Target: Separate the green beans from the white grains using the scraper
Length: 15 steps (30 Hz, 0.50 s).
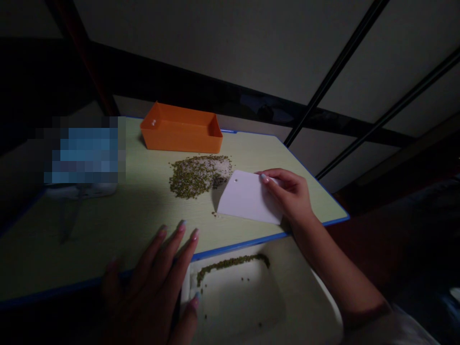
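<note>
- Far left: blue thing [89, 151], too blurred to name, on the pale tabletop [143, 208].
- Near left: left hand [153, 292], open, fingers spread, holding nothing, just beside the white tub [305, 275]; contact unclear. Possible bump to the rim, tipping the tub.
- Far, left of centre: orange open-topped tray [183, 141], just beyond the heap; within reach of flicked grains.
- Centre: loose heap of mung-like green beans [192, 179], white grains [223, 166] at its right; likely to scatter under a quick stroke.
- Slightly nearer: stray beans [214, 213], easily missed.
- Right of centre: white plastic scraper [246, 196], tilted; risk of beans slipping beneath if lifted.
- Near: row of beans [233, 262] inside the tub; possible spills through any gap at the table's blue edge [237, 246].
- Right: right hand [289, 191], pinching the scraper; possible twist from a loose grip.
</note>
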### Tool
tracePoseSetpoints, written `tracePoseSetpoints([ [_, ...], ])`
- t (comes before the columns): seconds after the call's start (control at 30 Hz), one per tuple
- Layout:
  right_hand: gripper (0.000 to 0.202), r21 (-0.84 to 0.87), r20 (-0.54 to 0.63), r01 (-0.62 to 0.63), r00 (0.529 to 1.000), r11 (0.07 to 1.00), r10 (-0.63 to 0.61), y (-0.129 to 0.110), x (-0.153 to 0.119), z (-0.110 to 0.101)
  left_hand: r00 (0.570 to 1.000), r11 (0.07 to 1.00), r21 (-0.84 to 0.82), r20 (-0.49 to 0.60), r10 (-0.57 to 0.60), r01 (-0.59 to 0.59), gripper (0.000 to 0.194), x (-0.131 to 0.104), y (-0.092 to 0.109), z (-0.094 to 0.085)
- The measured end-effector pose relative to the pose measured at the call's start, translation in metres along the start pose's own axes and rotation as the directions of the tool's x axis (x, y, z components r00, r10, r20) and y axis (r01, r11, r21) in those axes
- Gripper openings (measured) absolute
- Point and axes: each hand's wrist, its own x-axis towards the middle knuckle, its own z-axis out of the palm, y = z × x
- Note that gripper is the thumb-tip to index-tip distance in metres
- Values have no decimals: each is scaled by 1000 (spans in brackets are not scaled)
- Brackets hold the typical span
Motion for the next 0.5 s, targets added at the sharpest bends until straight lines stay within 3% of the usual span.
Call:
tracePoseSetpoints([
  [0.5,8,26,-6,12,1000,1000,-12,0,-1,0,1000,1000,-9,9,-15,15,70,0,0,0],
])
